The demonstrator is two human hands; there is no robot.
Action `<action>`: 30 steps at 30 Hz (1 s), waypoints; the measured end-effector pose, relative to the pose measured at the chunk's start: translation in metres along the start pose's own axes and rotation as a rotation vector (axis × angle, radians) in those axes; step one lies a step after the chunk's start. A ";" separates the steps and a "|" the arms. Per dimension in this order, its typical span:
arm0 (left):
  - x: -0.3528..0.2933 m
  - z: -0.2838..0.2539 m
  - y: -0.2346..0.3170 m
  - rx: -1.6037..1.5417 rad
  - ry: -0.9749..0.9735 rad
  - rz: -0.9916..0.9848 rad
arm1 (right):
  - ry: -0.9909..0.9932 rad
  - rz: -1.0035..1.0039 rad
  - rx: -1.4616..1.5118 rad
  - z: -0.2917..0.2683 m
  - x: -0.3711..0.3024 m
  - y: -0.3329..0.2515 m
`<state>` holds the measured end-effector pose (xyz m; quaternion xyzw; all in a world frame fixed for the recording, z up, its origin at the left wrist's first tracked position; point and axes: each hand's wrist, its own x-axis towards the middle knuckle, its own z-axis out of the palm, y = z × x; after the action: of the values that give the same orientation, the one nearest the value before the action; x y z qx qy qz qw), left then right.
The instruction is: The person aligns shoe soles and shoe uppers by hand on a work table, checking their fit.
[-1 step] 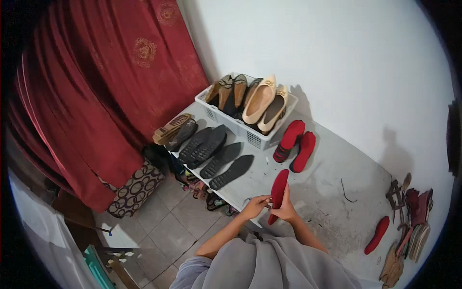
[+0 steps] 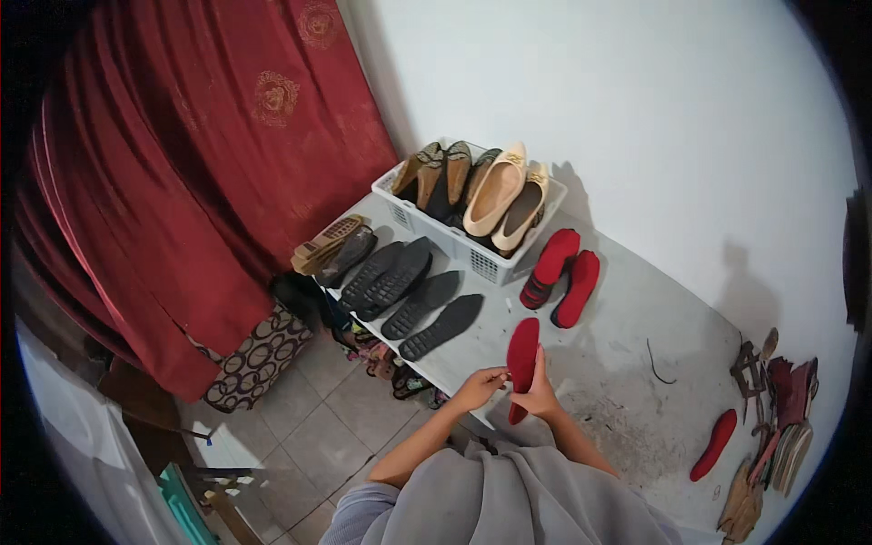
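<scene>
Upright in my right hand (image 2: 538, 397) is a red insole (image 2: 522, 350), its fuzzy face toward me and its lower end between thumb and fingers. At the insole's left edge, the fingers of my left hand (image 2: 479, 389) are pinched together against it. Beyond my hands, a pair of red-topped soles (image 2: 576, 289) lies on the grey table (image 2: 627, 350), one with dark straps near its end. Another red insole (image 2: 713, 444) rests on the table at the right.
Several black shoe soles (image 2: 442, 327) line the table's left edge, with tan soles (image 2: 329, 243) behind. A white basket (image 2: 434, 227) of flats, including beige ones (image 2: 495, 191), stands against the wall. Tools and leather pieces (image 2: 779, 400) lie far right. A red curtain (image 2: 209, 136) hangs left.
The held insole has turned slightly, so more of its red face shows. Both hands keep their places on it. The whole view has shifted a little.
</scene>
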<state>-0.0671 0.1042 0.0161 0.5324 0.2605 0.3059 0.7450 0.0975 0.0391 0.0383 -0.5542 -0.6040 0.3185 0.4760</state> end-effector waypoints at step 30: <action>0.076 -0.075 0.038 0.682 0.279 -0.216 | 0.407 0.341 -0.017 -0.063 -0.060 0.016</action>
<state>-0.0757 0.2172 0.0255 0.6723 0.5010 0.1910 0.5104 0.1579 -0.0250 0.0326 -0.7044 -0.3965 0.2712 0.5226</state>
